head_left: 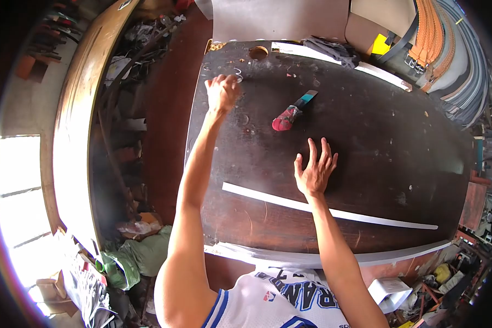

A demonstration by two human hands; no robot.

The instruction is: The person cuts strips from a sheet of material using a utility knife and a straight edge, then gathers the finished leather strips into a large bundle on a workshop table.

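My left hand point(222, 94) is over the far left part of the dark table point(366, 158), its fingers curled closed and slightly blurred. A thin white curl point(238, 74) shows beside its fingertips; I cannot tell whether the fingers hold it. My right hand point(316, 170) hovers or rests over the middle of the table, fingers spread, holding nothing. Beyond it lies a knife point(294, 112) with a red wrapped handle and a teal-and-grey blade end pointing away to the right. A long white strip point(377, 220) lies across the near part of the table, passing under my right wrist.
More white strips point(311, 257) lie along the near edge. A white bar point(377, 74) and dark cloth point(333, 50) are at the far edge, by a round hole point(258, 53). Orange braided belts point(429, 35) and grey belts point(470, 71) hang at the far right.
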